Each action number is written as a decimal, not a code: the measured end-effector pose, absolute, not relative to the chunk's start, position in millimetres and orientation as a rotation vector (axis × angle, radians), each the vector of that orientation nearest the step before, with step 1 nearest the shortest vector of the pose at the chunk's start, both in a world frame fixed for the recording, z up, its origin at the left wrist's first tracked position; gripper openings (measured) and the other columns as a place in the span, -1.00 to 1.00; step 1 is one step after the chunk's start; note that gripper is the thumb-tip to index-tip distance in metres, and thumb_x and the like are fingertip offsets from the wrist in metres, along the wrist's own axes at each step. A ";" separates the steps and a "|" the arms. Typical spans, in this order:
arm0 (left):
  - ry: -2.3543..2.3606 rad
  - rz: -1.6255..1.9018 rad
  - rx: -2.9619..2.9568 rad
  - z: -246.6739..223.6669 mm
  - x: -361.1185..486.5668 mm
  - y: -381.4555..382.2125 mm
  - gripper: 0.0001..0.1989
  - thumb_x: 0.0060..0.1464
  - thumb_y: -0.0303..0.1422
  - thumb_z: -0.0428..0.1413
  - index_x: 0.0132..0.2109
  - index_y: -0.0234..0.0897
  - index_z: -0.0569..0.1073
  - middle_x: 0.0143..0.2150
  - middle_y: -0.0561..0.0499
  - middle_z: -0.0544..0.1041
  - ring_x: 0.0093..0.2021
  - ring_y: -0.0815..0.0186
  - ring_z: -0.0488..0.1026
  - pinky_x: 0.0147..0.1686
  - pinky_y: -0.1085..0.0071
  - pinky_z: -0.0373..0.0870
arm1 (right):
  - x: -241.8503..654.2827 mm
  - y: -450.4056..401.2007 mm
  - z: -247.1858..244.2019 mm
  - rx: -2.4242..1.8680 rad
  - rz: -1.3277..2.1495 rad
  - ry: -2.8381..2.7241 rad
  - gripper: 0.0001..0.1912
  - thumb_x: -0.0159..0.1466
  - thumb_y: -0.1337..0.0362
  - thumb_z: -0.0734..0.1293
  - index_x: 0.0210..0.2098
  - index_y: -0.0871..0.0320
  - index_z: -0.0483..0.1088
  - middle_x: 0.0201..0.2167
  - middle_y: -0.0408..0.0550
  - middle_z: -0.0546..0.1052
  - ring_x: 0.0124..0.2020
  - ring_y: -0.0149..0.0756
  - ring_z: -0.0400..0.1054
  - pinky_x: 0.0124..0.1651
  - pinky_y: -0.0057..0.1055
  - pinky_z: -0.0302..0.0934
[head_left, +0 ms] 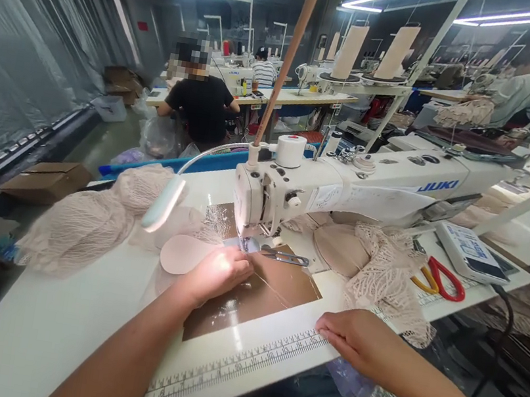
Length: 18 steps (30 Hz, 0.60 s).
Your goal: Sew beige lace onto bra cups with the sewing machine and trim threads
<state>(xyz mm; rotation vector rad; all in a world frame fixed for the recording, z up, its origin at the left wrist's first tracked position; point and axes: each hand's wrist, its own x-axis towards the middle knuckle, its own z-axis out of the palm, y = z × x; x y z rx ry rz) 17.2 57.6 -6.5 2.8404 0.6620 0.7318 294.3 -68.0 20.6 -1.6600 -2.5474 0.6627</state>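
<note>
Pad [181, 254] partly behind left hand [220, 273], left of its fingers [243, 266]

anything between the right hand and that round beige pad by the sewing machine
Yes: the left hand lies between the right hand and the beige pad; the brown sheet there looks flat.

"JUKI" marks the near sewing machine [345, 194] and a farther machine [239, 79], while the ruler [240, 365] bears numbers (mostly too small to read).

Rounded beige fabric piece [181, 255] lies partly covered.
</note>
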 end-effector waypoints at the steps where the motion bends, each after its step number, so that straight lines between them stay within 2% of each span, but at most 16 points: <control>1: 0.698 0.718 2.831 -8.1 17.4 57.8 -0.64 0.25 -0.37 -0.11 -0.48 -0.29 0.41 -0.52 0.01 0.39 -0.48 0.35 0.29 -0.44 0.45 0.21 | 299.6 -66.2 25.3 -1.658 0.659 -2.535 -0.67 0.34 0.20 0.11 -0.46 0.14 0.38 -0.51 -0.07 0.47 -0.47 -0.28 0.33 -0.42 -0.41 0.01; 4: 0.822 0.687 2.756 -10.3 18.6 56.8 -0.66 0.22 -0.39 -0.09 -0.50 -0.30 0.38 -0.53 0.00 0.37 -0.48 0.35 0.27 -0.45 0.44 0.18 | 307.5 -53.6 40.0 -1.598 0.596 -2.378 -0.72 0.33 0.16 0.16 -0.28 0.11 0.46 -0.29 -0.04 0.52 -0.28 -0.24 0.39 -0.28 -0.40 0.14; 6: 0.885 0.675 2.693 -9.1 19.5 55.1 -0.68 0.20 -0.40 -0.07 -0.52 -0.30 0.36 -0.53 0.00 0.37 -0.48 0.35 0.27 -0.44 0.45 0.18 | 303.1 -38.2 44.0 -1.587 0.484 -2.249 -0.71 0.34 0.16 0.14 -0.23 0.12 0.46 -0.26 -0.04 0.52 -0.24 -0.25 0.40 -0.23 -0.40 0.18; 8: 0.927 0.648 2.625 -5.9 20.5 52.6 -0.72 0.16 -0.42 -0.04 -0.52 -0.29 0.36 -0.54 0.01 0.38 -0.48 0.36 0.29 -0.42 0.46 0.20 | 290.8 -18.6 39.9 -1.579 0.341 -2.224 -0.72 0.34 0.23 0.14 -0.20 0.15 0.46 -0.22 -0.01 0.52 -0.19 -0.25 0.39 -0.18 -0.40 0.20; 11: 0.974 0.593 2.521 0.6 21.8 48.0 -0.78 0.11 -0.43 0.00 -0.48 -0.29 0.40 -0.51 0.02 0.45 -0.47 0.36 0.35 -0.38 0.46 0.25 | 265.4 10.1 23.1 -1.666 0.205 -2.466 -0.70 0.27 0.39 0.19 -0.04 0.18 0.40 -0.08 0.05 0.47 -0.06 -0.20 0.33 -0.05 -0.38 0.18; 15: 1.001 0.501 2.384 4.8 21.3 42.0 -0.79 0.11 -0.41 0.00 -0.45 -0.29 0.44 -0.48 0.02 0.51 -0.48 0.38 0.40 -0.43 0.50 0.28 | 242.1 28.6 5.5 -1.744 0.207 -2.548 -0.66 0.13 0.56 0.23 -0.11 0.26 0.43 -0.17 0.15 0.47 -0.15 -0.10 0.36 -0.16 -0.34 0.20; 18: 1.001 0.450 2.273 4.1 17.6 37.1 -0.79 0.13 -0.37 0.01 -0.41 -0.30 0.46 -0.48 0.03 0.52 -0.50 0.40 0.40 -0.49 0.54 0.28 | 242.9 27.5 5.6 -1.824 0.232 -2.506 -0.66 0.10 0.58 0.23 -0.14 0.32 0.42 -0.20 0.21 0.47 -0.30 -0.12 0.40 -0.31 -0.35 0.19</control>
